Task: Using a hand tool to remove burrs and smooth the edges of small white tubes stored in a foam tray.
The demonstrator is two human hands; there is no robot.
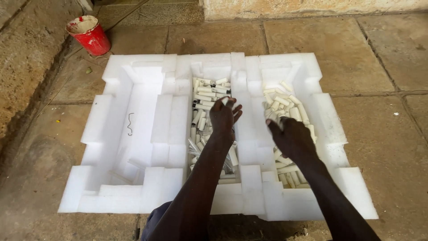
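Note:
A large white foam tray point(147, 129) with three recessed compartments lies on the stone floor. The middle compartment holds several short white tubes with dark ends point(206, 96). The right compartment holds several plain white tubes point(285, 105). My left hand point(224, 117) hovers over the middle compartment with fingers spread, and a small white tube shows at its fingertips. My right hand point(290, 136) reaches down into the right compartment among the plain tubes, its fingers hidden behind the hand. The left compartment holds only a small bent wire point(129, 123).
A red plastic bucket point(89, 35) stands on the floor at the top left, beyond the tray. A rough wall runs along the far edge, and a raised stone ledge borders the left side. Part of my dark clothing shows at the bottom.

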